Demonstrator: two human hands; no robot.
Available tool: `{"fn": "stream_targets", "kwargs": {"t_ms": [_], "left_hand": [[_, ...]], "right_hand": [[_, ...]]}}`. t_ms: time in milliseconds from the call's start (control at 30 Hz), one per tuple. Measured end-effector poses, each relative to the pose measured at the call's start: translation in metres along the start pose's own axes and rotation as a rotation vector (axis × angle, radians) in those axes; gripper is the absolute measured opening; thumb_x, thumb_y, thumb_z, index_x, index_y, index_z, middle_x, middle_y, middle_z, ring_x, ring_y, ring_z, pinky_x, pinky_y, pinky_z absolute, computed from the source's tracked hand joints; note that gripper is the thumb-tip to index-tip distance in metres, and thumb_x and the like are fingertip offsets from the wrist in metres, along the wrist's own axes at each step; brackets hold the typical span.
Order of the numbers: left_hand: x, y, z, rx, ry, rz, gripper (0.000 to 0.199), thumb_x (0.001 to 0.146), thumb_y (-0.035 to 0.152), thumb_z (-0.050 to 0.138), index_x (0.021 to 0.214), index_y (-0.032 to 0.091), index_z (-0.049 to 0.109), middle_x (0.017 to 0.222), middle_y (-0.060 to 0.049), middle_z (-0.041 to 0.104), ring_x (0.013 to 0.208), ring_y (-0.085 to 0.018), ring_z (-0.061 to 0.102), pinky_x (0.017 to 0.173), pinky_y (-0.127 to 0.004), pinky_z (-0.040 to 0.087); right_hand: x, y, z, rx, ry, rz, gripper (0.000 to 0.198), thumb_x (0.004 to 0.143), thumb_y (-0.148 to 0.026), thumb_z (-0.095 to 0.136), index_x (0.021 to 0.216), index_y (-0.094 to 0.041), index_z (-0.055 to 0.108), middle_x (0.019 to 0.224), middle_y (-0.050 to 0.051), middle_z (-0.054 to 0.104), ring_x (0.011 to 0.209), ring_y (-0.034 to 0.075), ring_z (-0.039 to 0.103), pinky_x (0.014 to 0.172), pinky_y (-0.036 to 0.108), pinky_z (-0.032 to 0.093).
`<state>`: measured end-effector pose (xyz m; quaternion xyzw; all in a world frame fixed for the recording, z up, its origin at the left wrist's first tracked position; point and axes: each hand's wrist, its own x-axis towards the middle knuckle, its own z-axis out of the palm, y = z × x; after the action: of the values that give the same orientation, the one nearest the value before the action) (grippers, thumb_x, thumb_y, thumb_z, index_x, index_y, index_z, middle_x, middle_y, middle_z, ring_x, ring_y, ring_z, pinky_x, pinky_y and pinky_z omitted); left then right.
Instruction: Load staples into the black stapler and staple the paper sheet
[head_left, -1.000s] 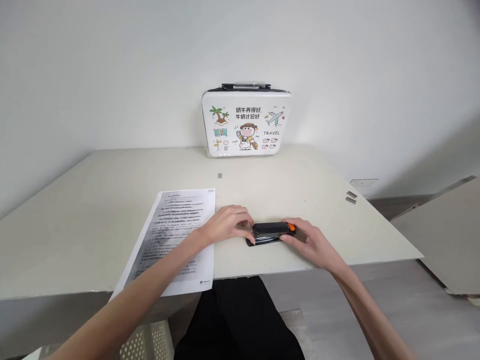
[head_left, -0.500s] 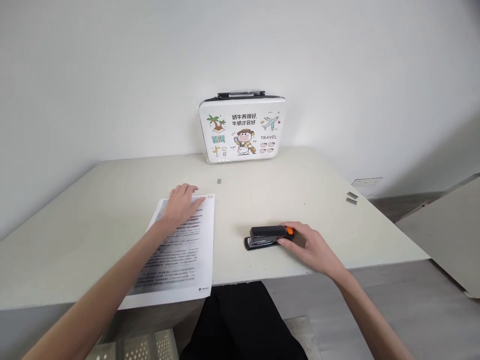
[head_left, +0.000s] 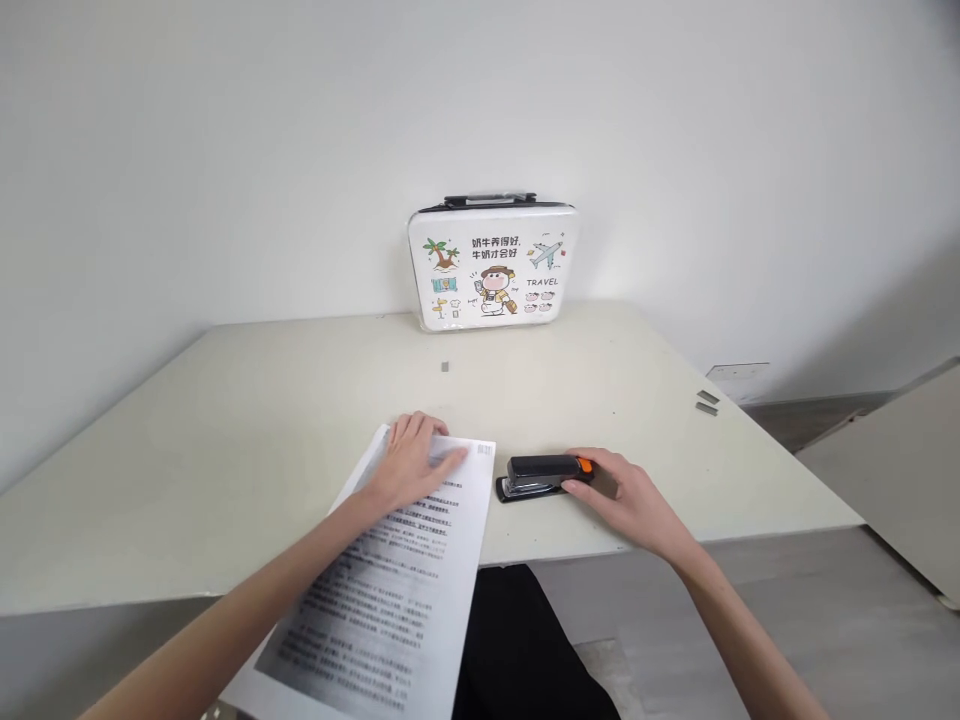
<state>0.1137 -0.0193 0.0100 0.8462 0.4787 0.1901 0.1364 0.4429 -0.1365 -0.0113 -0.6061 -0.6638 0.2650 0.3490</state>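
My left hand [head_left: 411,465] is on the upper end of a printed sheet of paper [head_left: 390,590], thumb on its face and fingers bent at its top edge. The sheet lies slanted, its lower end hanging past the table's front edge. Just right of its top corner stands a black stapler [head_left: 536,475] with an orange rear end. My right hand [head_left: 626,500] grips the stapler's back end, thumb along the near side and fingers behind. The stapler's jaw, facing left, is apart from the paper by a small gap.
A white case [head_left: 495,270] with cartoon prints stands at the back of the pale table [head_left: 300,390], near the wall. A small staple strip [head_left: 445,366] lies before it. Two more staple strips [head_left: 706,402] lie by the right edge. My dark-clothed legs [head_left: 525,650] are below.
My left hand has drawn the paper to the right and toward me, so its top corner is now close to the stapler. My right hand still holds the stapler in about the same place.
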Motion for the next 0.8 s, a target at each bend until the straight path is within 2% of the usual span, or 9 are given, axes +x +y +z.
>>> {"fn": "stream_targets", "kwargs": {"t_ms": [200, 300, 433, 500, 600, 667, 800], "left_hand": [[-0.018, 0.025, 0.01, -0.018, 0.006, -0.035, 0.045, 0.089, 0.062, 0.066, 0.109, 0.021, 0.06, 0.114, -0.009, 0.056, 0.113, -0.033, 0.048, 0.101, -0.054, 0.044], [-0.024, 0.037, 0.017, -0.015, 0.029, -0.081, 0.044, 0.091, 0.06, 0.063, 0.109, 0.021, 0.06, 0.115, -0.01, 0.056, 0.111, -0.033, 0.049, 0.101, -0.057, 0.043], [-0.036, 0.047, 0.015, -0.074, 0.067, -0.09, 0.043, 0.097, 0.052, 0.059, 0.126, 0.021, 0.055, 0.128, -0.013, 0.055, 0.121, -0.034, 0.049, 0.106, -0.059, 0.044], [-0.044, 0.047, 0.007, -0.12, 0.011, 0.004, 0.04, 0.101, 0.046, 0.056, 0.133, 0.022, 0.052, 0.137, -0.013, 0.053, 0.132, -0.033, 0.047, 0.11, -0.055, 0.045], [-0.056, 0.045, -0.007, -0.144, -0.166, 0.21, 0.034, 0.106, 0.044, 0.054, 0.135, 0.028, 0.056, 0.154, -0.009, 0.048, 0.149, -0.031, 0.036, 0.118, -0.052, 0.043], [-0.063, 0.043, -0.012, -0.108, -0.233, 0.307, 0.04, 0.106, 0.048, 0.054, 0.142, 0.032, 0.055, 0.166, -0.005, 0.037, 0.158, -0.033, 0.025, 0.124, -0.057, 0.035], [-0.071, 0.046, -0.008, 0.003, -0.246, 0.391, 0.06, 0.106, 0.055, 0.051, 0.162, 0.039, 0.036, 0.176, -0.001, 0.02, 0.162, -0.035, 0.013, 0.129, -0.067, 0.018]], "right_hand": [[0.0, 0.001, 0.0, -0.004, -0.01, 0.012, 0.041, 0.097, -0.061, 0.061, 0.127, -0.033, 0.068, 0.131, 0.004, 0.073, 0.122, 0.031, 0.066, 0.093, 0.043, 0.059], [0.0, 0.002, 0.001, -0.01, -0.011, 0.018, 0.042, 0.097, -0.062, 0.061, 0.128, -0.034, 0.068, 0.132, 0.004, 0.072, 0.122, 0.03, 0.065, 0.093, 0.043, 0.059], [-0.001, 0.002, 0.001, -0.017, 0.006, 0.017, 0.041, 0.097, -0.061, 0.062, 0.126, -0.033, 0.068, 0.13, 0.005, 0.073, 0.119, 0.031, 0.067, 0.096, 0.044, 0.058], [-0.001, 0.0, -0.002, -0.015, -0.002, 0.022, 0.041, 0.097, -0.06, 0.062, 0.125, -0.032, 0.067, 0.129, 0.006, 0.074, 0.118, 0.031, 0.068, 0.097, 0.046, 0.057], [0.002, -0.01, -0.011, 0.009, -0.068, 0.014, 0.043, 0.096, -0.061, 0.063, 0.129, -0.032, 0.065, 0.133, 0.006, 0.072, 0.121, 0.03, 0.066, 0.101, 0.046, 0.056], [0.007, -0.023, -0.016, 0.045, -0.097, 0.019, 0.044, 0.1, -0.062, 0.056, 0.131, -0.032, 0.064, 0.138, 0.006, 0.069, 0.126, 0.03, 0.065, 0.106, 0.046, 0.054], [0.023, -0.061, -0.013, 0.009, -0.051, 0.067, 0.054, 0.108, -0.063, 0.03, 0.129, -0.03, 0.067, 0.142, 0.007, 0.068, 0.135, 0.031, 0.059, 0.113, 0.048, 0.048]]}}
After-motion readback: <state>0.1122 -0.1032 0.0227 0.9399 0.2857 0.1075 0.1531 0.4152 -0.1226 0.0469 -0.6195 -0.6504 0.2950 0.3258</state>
